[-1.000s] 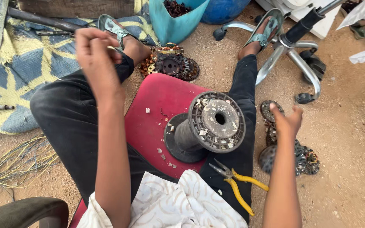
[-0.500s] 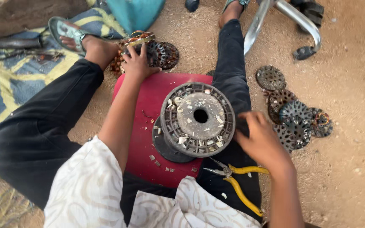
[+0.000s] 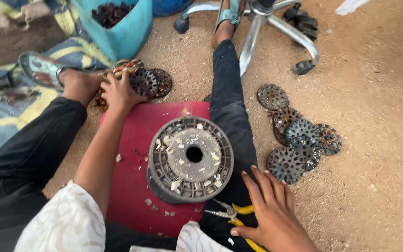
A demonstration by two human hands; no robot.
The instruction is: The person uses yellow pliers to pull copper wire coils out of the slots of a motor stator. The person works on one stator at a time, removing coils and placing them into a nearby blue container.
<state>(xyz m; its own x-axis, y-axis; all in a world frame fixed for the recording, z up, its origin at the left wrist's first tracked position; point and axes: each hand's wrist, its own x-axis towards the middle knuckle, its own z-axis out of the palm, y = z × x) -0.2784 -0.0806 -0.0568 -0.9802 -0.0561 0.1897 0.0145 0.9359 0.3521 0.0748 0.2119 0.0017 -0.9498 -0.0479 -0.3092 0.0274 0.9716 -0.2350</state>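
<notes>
Left hand [image 3: 120, 91] is out on the pile of rusty discs [image 3: 148, 82] by the teal tub [image 3: 127, 32], fingers curled onto one. Right hand [image 3: 269, 210] lies flat with fingers spread over the yellow pliers [image 3: 239, 214]. One big round core [image 3: 191, 158] sits on the red board [image 3: 131, 158]; six discs [image 3: 299, 137] lie on the sand (roughly, they overlap).

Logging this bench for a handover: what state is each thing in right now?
Left hand: reaching onto the coil pile, grip unclear.
Right hand: open, over the yellow pliers.
Round slotted core: flat on the red board, flecked with chips.
Teal tub: open, filled.
</notes>
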